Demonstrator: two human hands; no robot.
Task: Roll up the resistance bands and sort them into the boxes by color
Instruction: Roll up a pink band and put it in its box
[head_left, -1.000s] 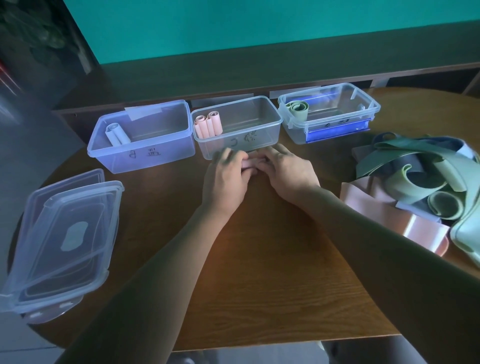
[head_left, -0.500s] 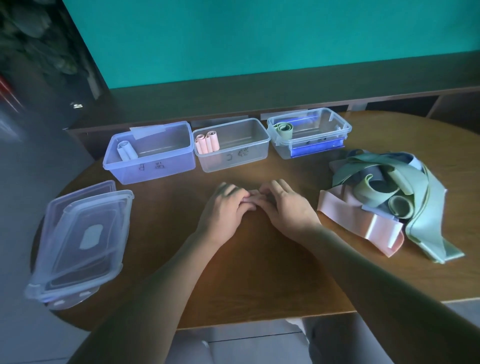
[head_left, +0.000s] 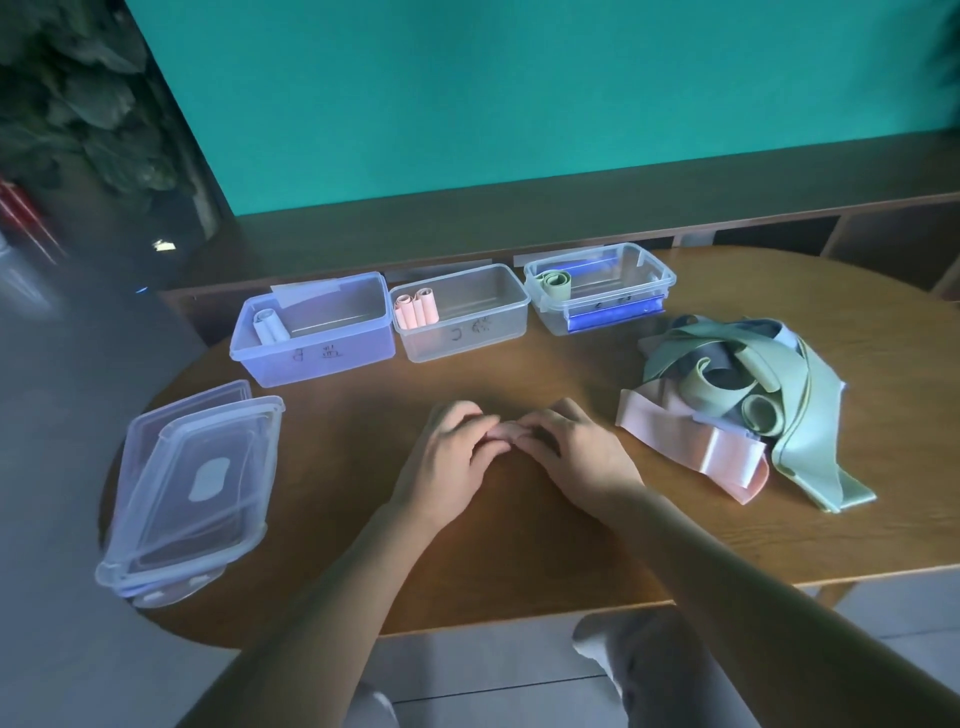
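Note:
My left hand (head_left: 452, 457) and my right hand (head_left: 571, 452) lie fingertip to fingertip on the wooden table (head_left: 519, 545), curled over a small pink band roll (head_left: 503, 432) that is almost hidden under the fingers. Three open clear boxes stand in a row at the back. The left box (head_left: 332, 358) holds a pale blue roll (head_left: 270, 326). In the middle box (head_left: 483, 338) are pink rolls (head_left: 415, 310). A green roll (head_left: 556, 283) lies in the right box (head_left: 623, 270). A loose pile of green, grey-blue and pink bands (head_left: 727, 405) lies right of my hands.
A stack of clear lids (head_left: 192, 488) lies at the table's left edge, partly overhanging it. The right box sits on a blue lid (head_left: 613, 317). A dark ledge and a teal wall run behind the boxes. The table's front edge is near my forearms.
The view has lifted and pulled back, showing more wall and floor. My hands stay together on the roll and now lie farther from the middle box, closer to me.

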